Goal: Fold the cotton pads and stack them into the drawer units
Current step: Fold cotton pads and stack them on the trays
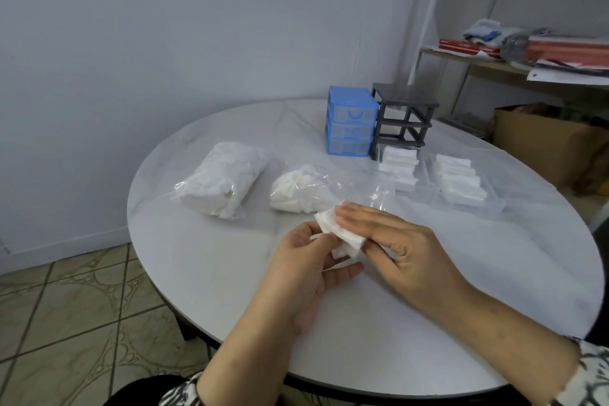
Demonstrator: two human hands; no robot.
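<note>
Both hands hold one white cotton pad (341, 231) just above the bench (204, 260). The left hand (308, 269) pinches it from below, and the right hand (400, 245) lays its fingers on top. Past the hands sit two bags of pads (220, 180), folded pads in clear drawers (459, 183), a blue drawer unit (351, 120) and a dark frame (403, 117).
</note>
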